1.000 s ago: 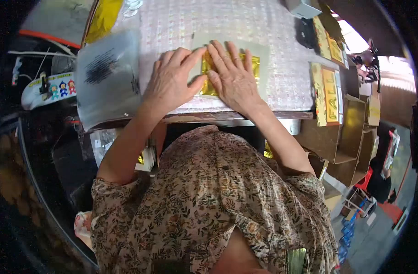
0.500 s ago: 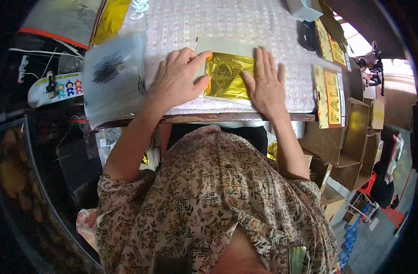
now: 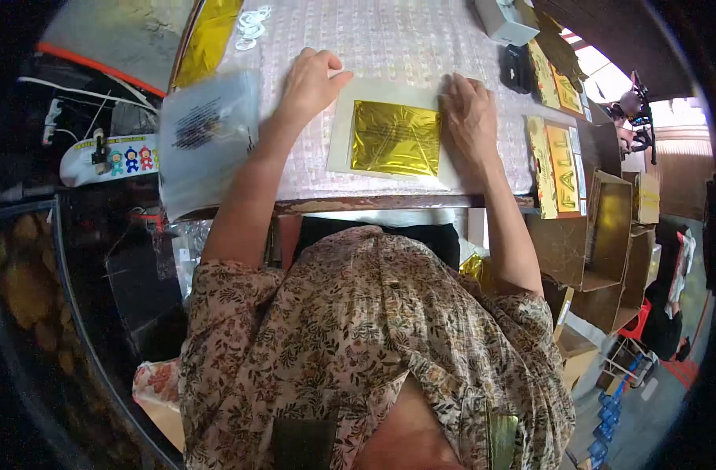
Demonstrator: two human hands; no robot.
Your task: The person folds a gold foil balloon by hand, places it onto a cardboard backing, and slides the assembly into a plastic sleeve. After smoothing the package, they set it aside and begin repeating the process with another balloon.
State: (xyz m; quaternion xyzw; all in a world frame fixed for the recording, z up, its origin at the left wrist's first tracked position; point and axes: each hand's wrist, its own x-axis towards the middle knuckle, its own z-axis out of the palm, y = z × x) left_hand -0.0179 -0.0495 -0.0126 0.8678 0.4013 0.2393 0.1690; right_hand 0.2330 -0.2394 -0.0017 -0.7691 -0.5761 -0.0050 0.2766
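Both hands rested on a pale sheet with gold foil at the upper centre of the frame.

The gold foil (image 3: 396, 139) lay flat inside the pale sheet (image 3: 340, 125), roughly square, edges tilted slightly clockwise, its longer side across the frame. The left hand (image 3: 311, 78) curled loosely at the sheet's upper-left corner, gripping nothing visible. The right hand (image 3: 469, 117) pressed flat, fingers extended, on the sheet's right edge, beside the foil, on the checked tablecloth (image 3: 389, 39).

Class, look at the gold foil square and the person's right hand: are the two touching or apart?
Cannot tell. In the head view the right hand lies on the pale sheet, its fingers right along the edge of the gold foil square; no clear gap or overlap shows.
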